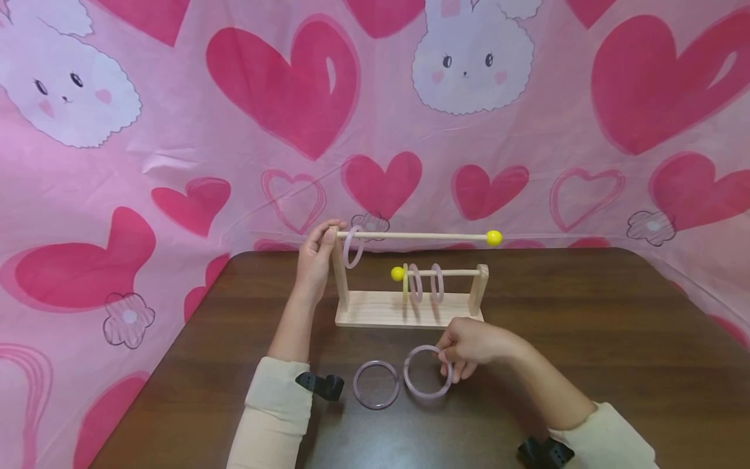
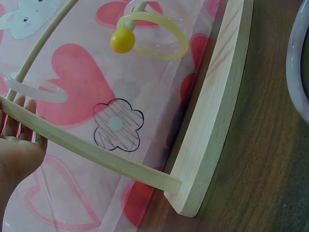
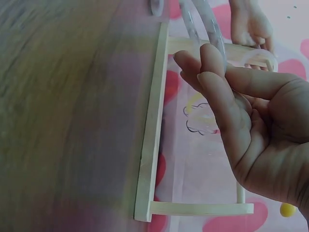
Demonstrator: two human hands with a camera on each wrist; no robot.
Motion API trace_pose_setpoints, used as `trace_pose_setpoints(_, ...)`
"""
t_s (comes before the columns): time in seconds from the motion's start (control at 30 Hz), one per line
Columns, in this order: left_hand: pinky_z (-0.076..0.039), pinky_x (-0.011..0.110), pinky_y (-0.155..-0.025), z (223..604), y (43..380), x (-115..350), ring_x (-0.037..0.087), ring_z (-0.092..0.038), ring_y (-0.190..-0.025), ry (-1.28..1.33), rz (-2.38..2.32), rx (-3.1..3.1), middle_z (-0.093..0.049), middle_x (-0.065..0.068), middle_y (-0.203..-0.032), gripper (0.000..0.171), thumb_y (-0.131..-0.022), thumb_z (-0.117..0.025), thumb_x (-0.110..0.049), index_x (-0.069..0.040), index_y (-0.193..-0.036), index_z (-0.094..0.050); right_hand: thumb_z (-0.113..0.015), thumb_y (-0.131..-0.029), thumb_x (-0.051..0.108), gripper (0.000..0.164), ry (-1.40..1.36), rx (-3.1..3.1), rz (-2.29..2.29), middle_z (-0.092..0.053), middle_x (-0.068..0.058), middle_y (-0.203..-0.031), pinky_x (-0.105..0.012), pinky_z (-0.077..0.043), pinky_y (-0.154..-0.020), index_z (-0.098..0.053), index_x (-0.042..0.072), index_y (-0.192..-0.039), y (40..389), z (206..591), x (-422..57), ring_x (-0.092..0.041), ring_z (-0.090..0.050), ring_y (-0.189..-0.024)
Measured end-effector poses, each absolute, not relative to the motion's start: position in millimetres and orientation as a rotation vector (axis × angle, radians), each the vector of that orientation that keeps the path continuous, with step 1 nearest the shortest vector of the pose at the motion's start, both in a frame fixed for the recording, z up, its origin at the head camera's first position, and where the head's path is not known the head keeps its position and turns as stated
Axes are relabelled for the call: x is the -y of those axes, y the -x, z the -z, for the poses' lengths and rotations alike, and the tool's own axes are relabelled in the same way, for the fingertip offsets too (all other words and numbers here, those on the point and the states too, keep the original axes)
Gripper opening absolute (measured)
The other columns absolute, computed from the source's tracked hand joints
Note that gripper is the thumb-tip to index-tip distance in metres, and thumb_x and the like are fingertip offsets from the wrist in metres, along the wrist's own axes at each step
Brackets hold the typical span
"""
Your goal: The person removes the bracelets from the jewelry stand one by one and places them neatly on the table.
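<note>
A light wooden bangle stand (image 1: 381,317) stands on the table with two rods at different heights. My left hand (image 1: 314,260) grips the top of its taller left post (image 2: 96,149). Beside those fingers, a pale bangle (image 1: 347,254) hangs on the upper rod (image 1: 422,236). The lower rod carries a yellow bangle (image 1: 405,290) and two pale purple ones. In front of the stand, my right hand (image 1: 477,342) pinches a pale purple bangle (image 1: 428,395) by its right side. Another purple bangle (image 1: 376,407) lies flat on the table to its left.
Yellow balls cap the upper rod's right end (image 1: 494,238) and the lower rod's left end (image 1: 398,273). The brown wooden table (image 1: 586,339) reaches back to a pink cloth (image 1: 246,156) with hearts and rabbits. Black straps (image 1: 320,385) sit at both wrists.
</note>
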State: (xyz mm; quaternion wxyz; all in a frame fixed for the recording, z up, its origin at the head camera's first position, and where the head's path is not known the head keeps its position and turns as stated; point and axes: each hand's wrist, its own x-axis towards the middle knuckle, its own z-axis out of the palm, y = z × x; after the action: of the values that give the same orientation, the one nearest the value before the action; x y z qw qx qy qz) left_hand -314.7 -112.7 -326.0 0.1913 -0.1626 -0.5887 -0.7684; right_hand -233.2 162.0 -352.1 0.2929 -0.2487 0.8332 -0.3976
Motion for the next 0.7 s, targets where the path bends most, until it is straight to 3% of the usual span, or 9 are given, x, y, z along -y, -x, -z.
trace_pose_setpoints(0.23, -0.039, 0.032, -0.095, 326.0, 315.0, 112.6, 0.026, -0.051, -0.112, 0.447, 2.154, 1.660, -0.058, 0.022, -0.116, 0.024, -0.097, -0.046, -0.011, 0.004, -0.114, -0.055, -0.051, -0.090, -0.002, 0.016, 0.641, -2.210, 1.054, -0.066, -0.009, -0.068, -0.030, -0.054, -0.053, -0.065, -0.008, -0.083, 235.0, 356.3, -160.7, -0.020, -0.066, -0.058)
trace_pose_setpoints(0.33, -0.039, 0.032, -0.094, 326.0, 315.3, 112.5, 0.034, -0.049, -0.114, 0.446, 2.166, 1.640, -0.060, 0.020, -0.114, 0.021, -0.097, -0.047, -0.010, -0.001, -0.111, -0.058, -0.052, -0.089, -0.002, 0.016, 0.638, -2.209, 1.055, -0.066, -0.009, -0.067, -0.030, -0.054, -0.052, -0.065, -0.007, -0.082, 235.7, 357.7, -160.4, -0.021, -0.066, -0.058)
trace_pose_setpoints(0.57, -0.039, 0.032, -0.095, 326.4, 315.6, 113.0, 0.027, -0.051, -0.112, 0.456, 2.150, 1.654, -0.061, 0.018, -0.114, 0.023, -0.097, -0.046, -0.011, 0.002, -0.113, -0.057, -0.054, -0.089, 0.000, 0.015, 0.606, -2.204, 1.054, -0.066, -0.009, -0.067, -0.031, -0.053, -0.051, -0.065, -0.006, -0.083, 236.0, 360.2, -160.7, -0.020, -0.065, -0.057)
trace_pose_setpoints(0.7, -0.039, 0.032, -0.095, 326.5, 315.4, 113.1, 0.032, -0.049, -0.114, 0.460, 2.147, 1.653, -0.059, 0.021, -0.115, 0.023, -0.097, -0.046, -0.010, 0.002, -0.113, -0.056, -0.055, -0.089, 0.000, 0.014, 0.593, -2.225, 1.034, -0.065, -0.009, -0.065, -0.030, -0.053, -0.051, -0.065, -0.006, -0.082, 236.0, 361.1, -161.7, -0.019, -0.065, -0.056)
